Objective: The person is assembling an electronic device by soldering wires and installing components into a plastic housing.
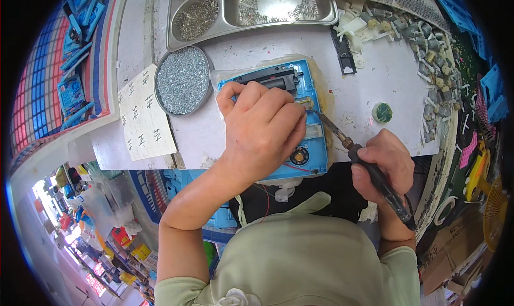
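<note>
A blue plastic housing (318,164) lies in front of me on the table, its inside facing up. It holds a black compartment (276,82), a small round speaker (299,156) and thin red wire. My left hand (259,129) rests over the housing with its fingers curled together; what they pinch is hidden beneath them. My right hand (395,161) grips the dark handle of a soldering iron (377,178). The iron's tip reaches the housing's upper right part, close to a brass-coloured piece (304,101) beside my left fingertips.
A round dish (182,114) of screws and a steel tray (222,9) of springs stand beyond the housing. Handwritten paper (147,127) lies left. To the right are a small green-filled tin (382,112), a black plastic part (344,52) and piled small motors (431,65).
</note>
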`<action>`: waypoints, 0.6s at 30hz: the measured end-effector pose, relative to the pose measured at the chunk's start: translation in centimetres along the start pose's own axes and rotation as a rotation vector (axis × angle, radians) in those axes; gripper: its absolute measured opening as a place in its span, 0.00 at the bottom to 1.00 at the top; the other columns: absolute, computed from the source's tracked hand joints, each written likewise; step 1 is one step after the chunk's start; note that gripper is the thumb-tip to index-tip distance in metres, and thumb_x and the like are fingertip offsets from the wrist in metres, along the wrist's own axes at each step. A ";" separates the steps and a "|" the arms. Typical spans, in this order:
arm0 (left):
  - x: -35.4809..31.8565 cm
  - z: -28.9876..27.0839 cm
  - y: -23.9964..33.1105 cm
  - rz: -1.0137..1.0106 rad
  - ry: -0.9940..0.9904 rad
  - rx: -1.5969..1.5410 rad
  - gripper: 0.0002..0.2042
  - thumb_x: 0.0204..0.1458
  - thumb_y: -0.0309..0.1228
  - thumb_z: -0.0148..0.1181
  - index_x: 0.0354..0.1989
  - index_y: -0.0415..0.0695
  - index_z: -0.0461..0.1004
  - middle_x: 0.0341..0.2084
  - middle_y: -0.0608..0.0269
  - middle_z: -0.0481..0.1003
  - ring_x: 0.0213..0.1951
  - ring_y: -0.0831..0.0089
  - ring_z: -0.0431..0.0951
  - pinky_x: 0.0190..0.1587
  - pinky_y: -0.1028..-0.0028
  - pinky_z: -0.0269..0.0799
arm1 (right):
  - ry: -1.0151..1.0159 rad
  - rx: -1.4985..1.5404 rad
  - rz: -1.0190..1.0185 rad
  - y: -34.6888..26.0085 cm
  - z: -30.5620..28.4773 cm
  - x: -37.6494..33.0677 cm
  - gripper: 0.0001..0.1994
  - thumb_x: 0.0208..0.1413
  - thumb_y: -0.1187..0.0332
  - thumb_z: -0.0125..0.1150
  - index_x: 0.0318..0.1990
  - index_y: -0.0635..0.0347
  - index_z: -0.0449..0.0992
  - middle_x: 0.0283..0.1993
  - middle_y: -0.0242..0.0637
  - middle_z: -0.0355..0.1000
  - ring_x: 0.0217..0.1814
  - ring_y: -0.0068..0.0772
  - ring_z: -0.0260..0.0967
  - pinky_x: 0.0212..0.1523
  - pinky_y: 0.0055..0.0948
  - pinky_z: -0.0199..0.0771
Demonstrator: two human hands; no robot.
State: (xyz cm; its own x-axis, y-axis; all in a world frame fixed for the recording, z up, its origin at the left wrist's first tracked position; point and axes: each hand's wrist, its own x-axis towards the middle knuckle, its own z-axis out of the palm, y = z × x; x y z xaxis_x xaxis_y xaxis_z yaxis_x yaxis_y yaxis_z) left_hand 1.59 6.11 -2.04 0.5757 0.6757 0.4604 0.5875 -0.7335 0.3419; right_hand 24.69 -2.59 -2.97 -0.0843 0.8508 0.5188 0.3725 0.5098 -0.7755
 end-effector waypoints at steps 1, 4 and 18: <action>0.0 0.0 0.0 -0.001 -0.004 0.002 0.10 0.38 0.26 0.72 0.30 0.49 0.78 0.30 0.71 0.74 0.35 0.68 0.72 0.48 0.59 0.56 | -0.001 0.000 -0.001 0.0 0.0 0.0 0.13 0.47 0.75 0.73 0.40 0.64 0.79 0.22 0.33 0.69 0.20 0.33 0.63 0.21 0.29 0.60; 0.0 -0.2 0.1 -0.015 -0.019 0.012 0.11 0.39 0.26 0.74 0.31 0.51 0.80 0.30 0.72 0.75 0.34 0.69 0.72 0.48 0.61 0.56 | -0.014 -0.001 0.016 0.0 0.2 0.0 0.13 0.46 0.75 0.73 0.41 0.63 0.79 0.23 0.33 0.69 0.20 0.33 0.63 0.21 0.29 0.59; 0.1 -0.4 0.3 -0.039 -0.044 0.034 0.11 0.39 0.26 0.74 0.30 0.51 0.79 0.30 0.72 0.75 0.34 0.68 0.73 0.47 0.62 0.57 | -0.018 -0.033 -0.039 0.2 -0.7 0.5 0.14 0.45 0.76 0.73 0.40 0.63 0.78 0.22 0.34 0.68 0.20 0.35 0.61 0.21 0.31 0.58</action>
State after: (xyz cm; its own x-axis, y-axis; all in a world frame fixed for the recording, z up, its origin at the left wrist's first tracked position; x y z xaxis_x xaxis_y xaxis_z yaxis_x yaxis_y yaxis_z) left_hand 1.62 5.95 -1.59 0.5757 0.7070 0.4109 0.6286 -0.7040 0.3306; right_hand 25.34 -2.18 -2.61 -0.1162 0.8326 0.5415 0.3989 0.5384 -0.7423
